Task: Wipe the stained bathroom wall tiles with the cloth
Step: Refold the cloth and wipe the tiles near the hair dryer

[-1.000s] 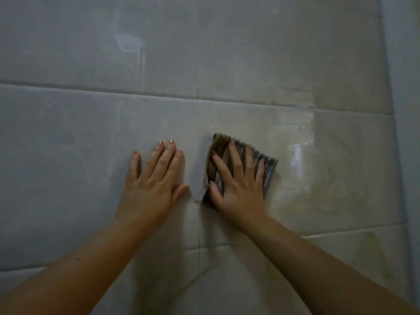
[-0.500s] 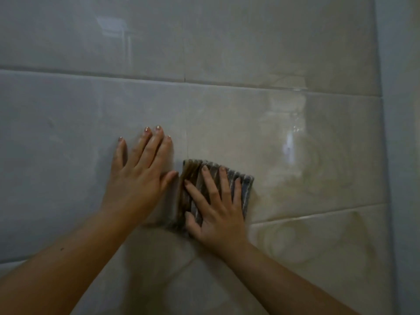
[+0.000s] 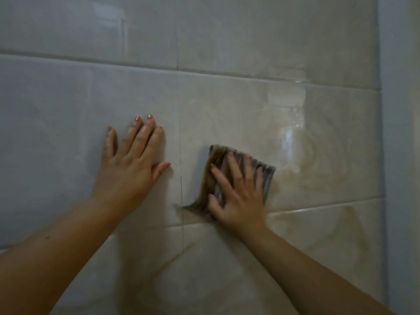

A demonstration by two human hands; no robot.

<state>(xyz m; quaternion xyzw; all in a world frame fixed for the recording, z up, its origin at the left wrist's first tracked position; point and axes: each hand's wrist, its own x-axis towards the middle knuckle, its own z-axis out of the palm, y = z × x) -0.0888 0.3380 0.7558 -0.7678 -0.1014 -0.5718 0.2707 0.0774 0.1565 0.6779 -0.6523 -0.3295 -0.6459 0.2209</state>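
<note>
Glossy beige wall tiles [image 3: 250,114] fill the view, with wet smears and brownish streaks on the right-hand tile. A striped grey and brown cloth [image 3: 214,169] lies flat against the middle tile, just above a horizontal grout line. My right hand [image 3: 238,192] presses it to the wall with fingers spread and straight; the hand covers the cloth's lower right part. My left hand [image 3: 131,164] rests flat on the neighbouring tile to the left, fingers straight, holding nothing. A vertical grout line [image 3: 180,155] runs between the two hands.
A pale wall corner or frame [image 3: 400,133] runs down the right edge of the tiles. Lower tiles [image 3: 318,235] below the grout line show faint brown arcs. A window reflection [image 3: 109,14] shines at the upper left.
My right hand has slid the cloth to the right, away from my left hand, after dropping lower half a second ago. My left hand stays planted on its tile.
</note>
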